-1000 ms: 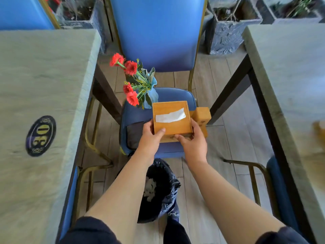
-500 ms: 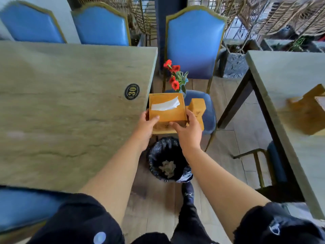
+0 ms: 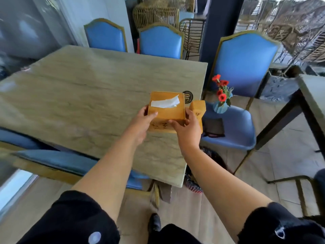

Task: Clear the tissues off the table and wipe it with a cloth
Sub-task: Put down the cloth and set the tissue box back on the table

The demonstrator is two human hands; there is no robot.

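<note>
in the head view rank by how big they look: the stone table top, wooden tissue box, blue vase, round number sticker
1. Grey-green stone table top, by far the largest.
2. Orange wooden tissue box, though it is held nearer the camera.
3. Pale blue ribbed vase.
4. Round black number sticker, smallest, but partly hidden behind the box, so unsure against the vase.

Both bare forearms stretched forward from black sleeves, converging toward the middle of the view. Left hand (image 3: 140, 122) at the near left corner of the wooden tissue box (image 3: 167, 110), thumb laid on its top edge and fingers wrapped round the side. Right hand (image 3: 187, 128) in a matching grip at the near right corner, thumb across the front face, fingers curled behind.
</note>
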